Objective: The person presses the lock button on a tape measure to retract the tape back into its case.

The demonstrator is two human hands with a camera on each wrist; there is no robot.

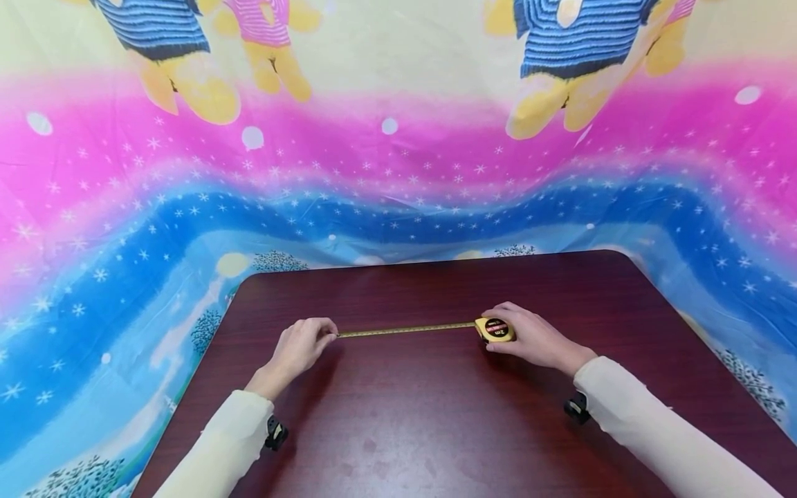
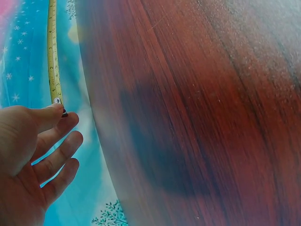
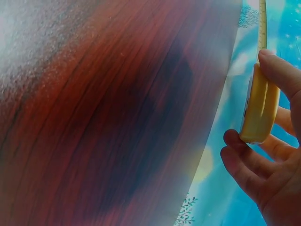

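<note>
A yellow tape measure (image 1: pixel 496 330) is held by its case in my right hand (image 1: pixel 534 337), above the table. Its blade (image 1: pixel 405 330) runs out to the left, nearly level and taut between both hands. My left hand (image 1: pixel 300 348) pinches the blade's free end between thumb and forefinger. In the left wrist view, the metal end hook (image 2: pixel 64 113) shows at the fingertips, and the other fingers are spread loosely. The right wrist view shows the yellow case (image 3: pixel 261 106) edge-on, with the thumb on top where the blade comes out and fingers beneath.
The dark red-brown wooden table (image 1: pixel 386 415) has rounded far corners. Behind it and along its sides hangs a printed cloth (image 1: pixel 386 166) in pink and blue with snowflakes and bear figures. Small black devices (image 1: pixel 276 432) are strapped at both wrists.
</note>
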